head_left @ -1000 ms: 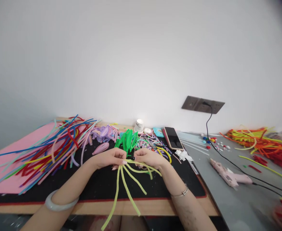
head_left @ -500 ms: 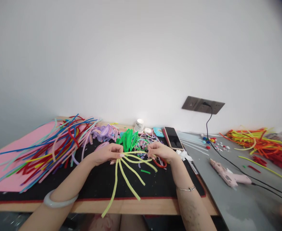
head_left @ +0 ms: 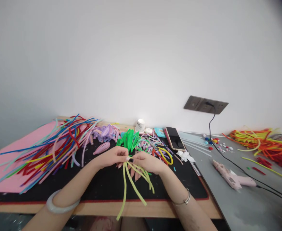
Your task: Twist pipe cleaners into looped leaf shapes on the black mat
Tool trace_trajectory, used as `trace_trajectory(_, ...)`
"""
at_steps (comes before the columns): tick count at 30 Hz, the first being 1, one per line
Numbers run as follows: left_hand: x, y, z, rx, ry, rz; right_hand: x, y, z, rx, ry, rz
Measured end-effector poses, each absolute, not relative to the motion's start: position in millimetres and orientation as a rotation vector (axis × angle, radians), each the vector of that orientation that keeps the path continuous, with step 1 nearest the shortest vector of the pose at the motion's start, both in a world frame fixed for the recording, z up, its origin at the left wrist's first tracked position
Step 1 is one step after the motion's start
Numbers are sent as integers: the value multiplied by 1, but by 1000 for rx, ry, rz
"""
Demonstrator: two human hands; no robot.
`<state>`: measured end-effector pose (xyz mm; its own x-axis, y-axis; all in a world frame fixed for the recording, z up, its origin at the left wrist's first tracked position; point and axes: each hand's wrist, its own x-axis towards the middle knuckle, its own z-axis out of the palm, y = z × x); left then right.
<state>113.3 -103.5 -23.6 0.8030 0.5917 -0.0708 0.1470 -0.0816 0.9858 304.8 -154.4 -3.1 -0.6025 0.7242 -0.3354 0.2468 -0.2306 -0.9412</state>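
Several pale yellow pipe cleaners hang down and fan out from one joined end. My left hand pinches that end between thumb and fingers. Right against it, my right hand is closed on the same bunch, its dark-nailed thumb meeting my left fingertips. The exact joint is hidden by my fingers. Just behind the hands lies a heap of bent green pipe cleaners. A folded pink-purple loop rests beyond my left hand.
Many coloured pipe cleaners lie across a pink sheet at left. Scissors with yellow handles, a phone and a white cup stand behind. A pink glue gun with a cord lies right, near orange and red bundles.
My right hand has moved left, from the far end of a yellow strand to beside my left hand. The strands now hang closer together, and the yellow scissor handles have come into view.
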Motion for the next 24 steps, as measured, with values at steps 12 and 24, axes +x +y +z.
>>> trace_trajectory(12,123,-106,-29,1786,803,769,302,-149,-18,-937,-1128,2131)
trace_trajectory(24,120,-106,-23,1795,887,870,300,-151,-17,-990,-1172,2103)
